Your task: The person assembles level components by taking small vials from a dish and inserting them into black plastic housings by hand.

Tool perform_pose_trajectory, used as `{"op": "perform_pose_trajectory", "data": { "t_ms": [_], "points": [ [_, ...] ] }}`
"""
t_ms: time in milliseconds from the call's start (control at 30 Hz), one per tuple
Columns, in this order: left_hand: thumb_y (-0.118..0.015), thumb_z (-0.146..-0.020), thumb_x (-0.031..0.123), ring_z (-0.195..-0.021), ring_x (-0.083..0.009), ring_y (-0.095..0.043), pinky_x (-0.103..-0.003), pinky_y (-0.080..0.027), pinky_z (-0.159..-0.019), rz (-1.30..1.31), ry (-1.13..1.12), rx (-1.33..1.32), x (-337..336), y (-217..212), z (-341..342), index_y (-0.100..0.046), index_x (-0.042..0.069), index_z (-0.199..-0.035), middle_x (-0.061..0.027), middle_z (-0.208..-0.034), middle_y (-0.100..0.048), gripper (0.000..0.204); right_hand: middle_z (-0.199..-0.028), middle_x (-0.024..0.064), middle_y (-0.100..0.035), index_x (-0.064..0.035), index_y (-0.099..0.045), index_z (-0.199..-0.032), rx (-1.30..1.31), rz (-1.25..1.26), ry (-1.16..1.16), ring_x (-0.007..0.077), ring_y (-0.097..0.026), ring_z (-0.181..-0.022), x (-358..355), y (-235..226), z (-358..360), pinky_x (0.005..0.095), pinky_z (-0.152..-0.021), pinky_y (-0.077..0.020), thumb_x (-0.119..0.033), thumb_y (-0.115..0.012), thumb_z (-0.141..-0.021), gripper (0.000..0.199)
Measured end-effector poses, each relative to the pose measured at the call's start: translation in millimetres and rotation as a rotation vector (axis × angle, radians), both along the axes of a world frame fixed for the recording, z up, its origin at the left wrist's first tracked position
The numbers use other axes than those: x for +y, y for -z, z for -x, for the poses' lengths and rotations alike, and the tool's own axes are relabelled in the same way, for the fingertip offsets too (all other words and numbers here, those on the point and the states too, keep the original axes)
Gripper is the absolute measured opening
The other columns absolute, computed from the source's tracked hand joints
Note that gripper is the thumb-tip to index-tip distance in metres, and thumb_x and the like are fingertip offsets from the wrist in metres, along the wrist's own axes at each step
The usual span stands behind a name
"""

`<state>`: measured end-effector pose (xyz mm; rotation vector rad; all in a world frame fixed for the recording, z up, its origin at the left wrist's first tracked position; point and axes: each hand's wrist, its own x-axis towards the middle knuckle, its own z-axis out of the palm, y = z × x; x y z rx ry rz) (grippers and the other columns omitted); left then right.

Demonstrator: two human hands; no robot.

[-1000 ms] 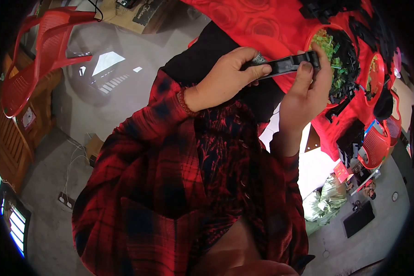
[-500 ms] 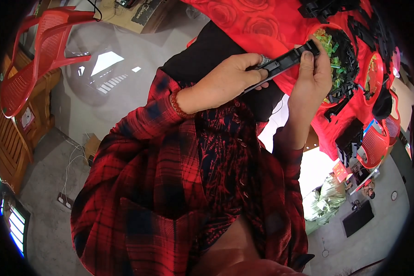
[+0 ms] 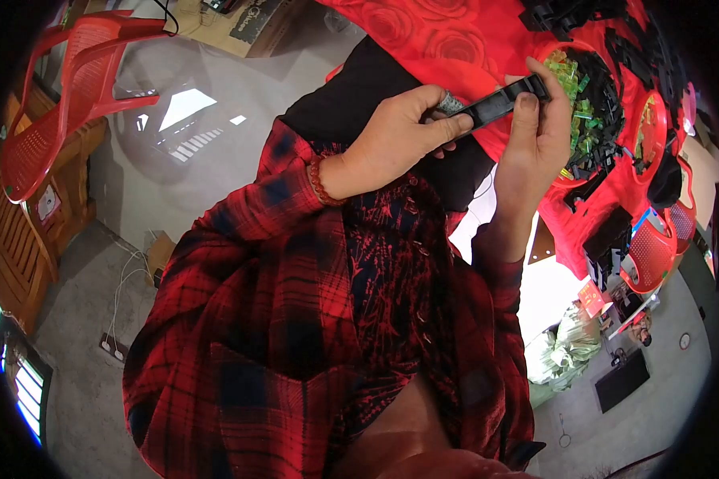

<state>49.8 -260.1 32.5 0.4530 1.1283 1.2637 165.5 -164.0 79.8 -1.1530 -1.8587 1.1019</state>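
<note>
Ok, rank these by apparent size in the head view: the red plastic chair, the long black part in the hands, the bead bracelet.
1. Red plastic chair
2. Long black part, held between left hand and right hand
3. Bead bracelet

Fisheye and nearness skew true sizes.

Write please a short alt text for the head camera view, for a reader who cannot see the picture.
Seen from above, a person in a red plaid shirt holds a long black plastic strip between the left hand and the right hand. Just beyond lies a red flowered cloth with a red bowl of small green pieces and black parts; a red plastic chair stands at left.
</note>
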Motion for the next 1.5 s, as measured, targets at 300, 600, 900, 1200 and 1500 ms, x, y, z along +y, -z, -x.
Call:
{"op": "perform_pose_trajectory", "data": {
  "t_ms": [300,600,900,1200,1500],
  "points": [
    [-0.068,-0.093,0.016,-0.071,-0.0086,-0.062,-0.023,-0.05,-0.062,0.046,-0.029,-0.11,-4,0,1,-0.061,0.0,-0.095,-0.0023,-0.082,-0.063,0.017,-0.1,0.0107,-0.062,-0.0003,-0.061,-0.117,-0.089,-0.163,-0.032,0.0202,-0.055,-0.088,-3,-3,-2,0.031,-0.085,-0.0423,-0.004,-0.052,-0.094,0.025],
    [-0.07,-0.091,0.013,-0.071,-0.0089,-0.061,-0.023,-0.051,-0.063,0.021,0.002,-0.272,-8,1,5,-0.062,0.0,-0.094,-0.0035,-0.083,-0.065,0.016,-0.111,0.0085,-0.062,0.0022,-0.06,-0.122,-0.294,-0.452,-0.103,0.0136,-0.056,-0.094,-16,-16,-12,0.0258,-0.084,-0.0448,-0.004,-0.053,-0.097,0.027],
    [-0.056,-0.094,0.005,-0.088,-0.0113,-0.062,-0.027,-0.05,-0.081,-0.047,0.153,-0.177,2,-2,6,-0.06,-0.004,-0.107,-0.0053,-0.097,-0.064,0.017,-0.105,0.0055,-0.062,0.0031,-0.056,-0.128,0.0,-0.001,0.048,0.0083,-0.054,-0.089,-3,2,-12,0.0214,-0.084,-0.0422,-0.006,-0.051,-0.1,0.03],
    [-0.05,-0.094,0.0,-0.097,-0.0137,-0.062,-0.026,-0.048,-0.088,-0.017,0.082,-0.419,3,-1,1,-0.054,-0.005,-0.122,-0.0067,-0.107,-0.063,0.029,-0.102,0.0064,-0.062,0.0051,-0.048,-0.135,0.209,0.358,0.046,0.0111,-0.056,-0.095,-15,0,3,0.0234,-0.086,-0.0435,-0.008,-0.057,-0.095,0.042],
    [-0.053,-0.096,0.003,-0.099,-0.0098,-0.056,-0.026,-0.046,-0.087,-0.131,0.034,0.061,1,8,-5,-0.045,0.001,-0.134,-0.003,-0.107,-0.058,0.039,-0.109,0.0169,-0.063,0.0045,-0.052,-0.129,-0.155,-0.185,0.032,0.0264,-0.063,-0.099,-37,33,7,0.0347,-0.084,-0.0516,0.0,-0.065,-0.082,0.05]
  ]
}}
